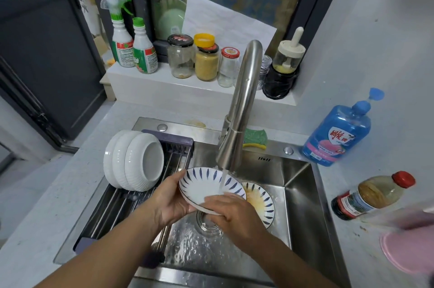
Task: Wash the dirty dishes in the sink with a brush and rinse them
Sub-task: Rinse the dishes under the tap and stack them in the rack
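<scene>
**Patterned plate held under the running tap**

At the left, three white bowls (133, 161) stood on edge in the drying rack (122, 203) laid across the sink (300, 193). The left hand (169, 201) reached in from below. Its grip closed on the left rim of the blue-leaf plate (202, 185), thumb on top and fingers underneath. The plate was tilted over the drain, and water (223, 179) from the steel faucet (242, 104) ran onto it. The right hand (232, 215) lay palm down over the near rim, fingers on the inner face, its grip also on the plate. A second plate (261, 199), smeared yellow, lay flat in the sink just behind. A green sponge (254, 138) sat on the sink's back edge. On the worktop (352, 240) to the right, a blue detergent bottle (338, 132) bore red Chinese characters on a white shield. A red-capped sauce bottle (373, 196) lay nearer, its label too small to read.
</scene>
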A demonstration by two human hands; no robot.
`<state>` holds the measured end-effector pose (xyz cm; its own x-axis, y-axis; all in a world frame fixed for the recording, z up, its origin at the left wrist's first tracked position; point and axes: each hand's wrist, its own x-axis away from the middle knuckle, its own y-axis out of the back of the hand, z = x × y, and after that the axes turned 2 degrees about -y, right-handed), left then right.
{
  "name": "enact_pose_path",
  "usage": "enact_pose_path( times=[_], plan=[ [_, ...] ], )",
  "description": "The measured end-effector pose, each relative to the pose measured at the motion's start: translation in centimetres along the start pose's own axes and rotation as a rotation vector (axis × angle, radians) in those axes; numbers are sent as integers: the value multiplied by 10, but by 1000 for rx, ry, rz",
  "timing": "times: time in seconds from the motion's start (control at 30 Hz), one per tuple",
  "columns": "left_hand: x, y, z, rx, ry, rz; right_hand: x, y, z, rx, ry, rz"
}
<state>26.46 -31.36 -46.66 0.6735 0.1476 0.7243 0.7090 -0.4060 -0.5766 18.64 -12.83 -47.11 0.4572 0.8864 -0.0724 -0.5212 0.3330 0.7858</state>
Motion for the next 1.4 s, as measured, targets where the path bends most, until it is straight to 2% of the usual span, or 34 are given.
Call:
enact_pose_path(
  times=[0.13, 0.23, 0.3, 0.47, 0.53, 0.6, 0.67, 0.77, 0.87, 1.03, 1.17, 1.4],
  plan=[
    [0, -3, 9, -59, -117, -82, 5, 3, -19, 196, 48, 78],
    [-7, -5, 17, -72, -219, -206, 12, 6, -25, 243, 37, 102],
    [-10, -8, 20, -56, -276, -249, 16, 4, -30, 224, -23, 56],
    [-11, -15, 30, -5, -390, -286, 8, -6, -24, -108, -503, -346],
    [-11, -15, 37, 57, -390, -294, -4, -10, -13, -375, -723, -345],
    [-11, -13, 42, 135, -367, -278, -13, -17, -4, -629, -845, -309],
    [-11, -10, 45, 154, -316, -259, -18, -17, 4, -655, -851, -337],
    [-11, -8, 52, 51, -276, -257, -23, -10, 5, -452, -783, -370],
    [-13, -6, 62, -113, -281, -261, -29, 2, 1, -311, -780, -301],
    [-2, -5, 57, -267, -334, -279, -29, 6, -7, -556, -947, -240],
    [17, -2, 45, -433, -449, -243, -24, -13, -7, -719, -954, -247],
    [23, 4, 36, -355, -644, -232, -41, -41, 8, -946, -1007, -286]
  ],
)
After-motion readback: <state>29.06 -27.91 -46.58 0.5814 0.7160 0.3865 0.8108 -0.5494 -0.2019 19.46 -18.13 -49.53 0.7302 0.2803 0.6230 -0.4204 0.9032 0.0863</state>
